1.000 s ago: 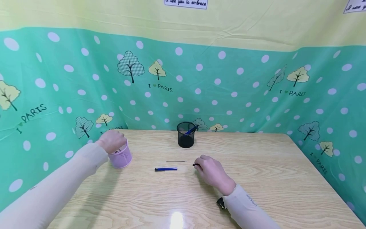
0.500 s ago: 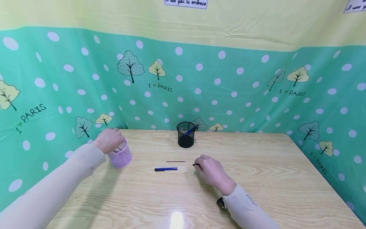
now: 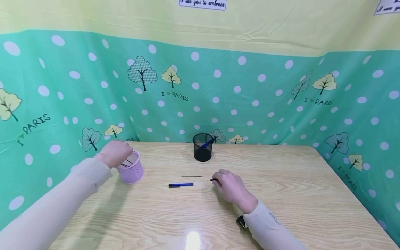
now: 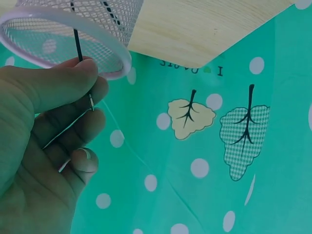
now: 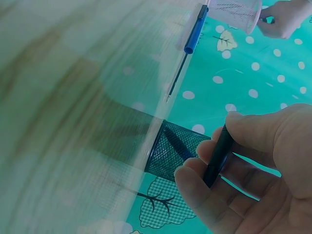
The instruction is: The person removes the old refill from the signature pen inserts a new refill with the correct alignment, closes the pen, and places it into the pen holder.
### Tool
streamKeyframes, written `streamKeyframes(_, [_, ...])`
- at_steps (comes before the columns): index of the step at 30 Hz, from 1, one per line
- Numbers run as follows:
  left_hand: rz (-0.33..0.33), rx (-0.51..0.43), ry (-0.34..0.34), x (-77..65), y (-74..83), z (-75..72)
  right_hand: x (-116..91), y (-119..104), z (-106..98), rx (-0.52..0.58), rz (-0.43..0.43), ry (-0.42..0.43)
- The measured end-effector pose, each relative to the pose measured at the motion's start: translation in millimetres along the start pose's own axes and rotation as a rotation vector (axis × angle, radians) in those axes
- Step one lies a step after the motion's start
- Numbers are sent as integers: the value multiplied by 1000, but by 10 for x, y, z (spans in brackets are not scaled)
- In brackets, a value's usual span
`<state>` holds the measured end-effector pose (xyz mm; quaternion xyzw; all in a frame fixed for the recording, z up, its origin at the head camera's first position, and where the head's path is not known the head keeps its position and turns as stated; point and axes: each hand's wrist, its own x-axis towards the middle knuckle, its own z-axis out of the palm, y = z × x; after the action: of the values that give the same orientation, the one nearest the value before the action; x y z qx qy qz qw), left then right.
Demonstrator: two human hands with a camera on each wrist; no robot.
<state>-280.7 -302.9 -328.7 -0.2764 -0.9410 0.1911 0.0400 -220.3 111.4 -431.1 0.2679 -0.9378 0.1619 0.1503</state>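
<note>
My left hand (image 3: 114, 153) is over the pink mesh pen cup (image 3: 132, 173) at the left of the table. In the left wrist view its thumb and index finger pinch a thin black pen refill (image 4: 77, 45), whose upper metal tip pokes out past the fingers and whose other end runs into the cup. My right hand (image 3: 230, 185), at the table's centre right, grips a short black pen piece (image 5: 219, 156) between thumb and fingers. Left of that hand lie a blue pen barrel with a black clip end (image 3: 181, 185) and another thin refill (image 3: 191, 176).
Toward the back edge of the wooden table (image 3: 281, 194) stands a black mesh pen cup (image 3: 202, 152) with a blue pen (image 3: 208, 142) leaning in it. More dark thin sticks show inside the pink cup. A green patterned cloth (image 3: 237, 104) hangs behind and at both sides.
My left hand has shifted a little to the left over the pink cup, so more of the cup's rim and contents show. My right hand has stayed in place.
</note>
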Motion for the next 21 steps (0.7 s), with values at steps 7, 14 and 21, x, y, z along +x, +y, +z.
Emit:
streamKeyframes(7, [-45, -59, -8, -36, -28, -31, 0, -1, -3, 4, -3, 7])
streamKeyframes(14, [-60, -123, -11, -80, -59, -54, -1, 1, 3, 2, -2, 4])
streamKeyframes(21, [-74, -168, -16, -115, -100, -59, -3, 5, 11, 1, -5, 9])
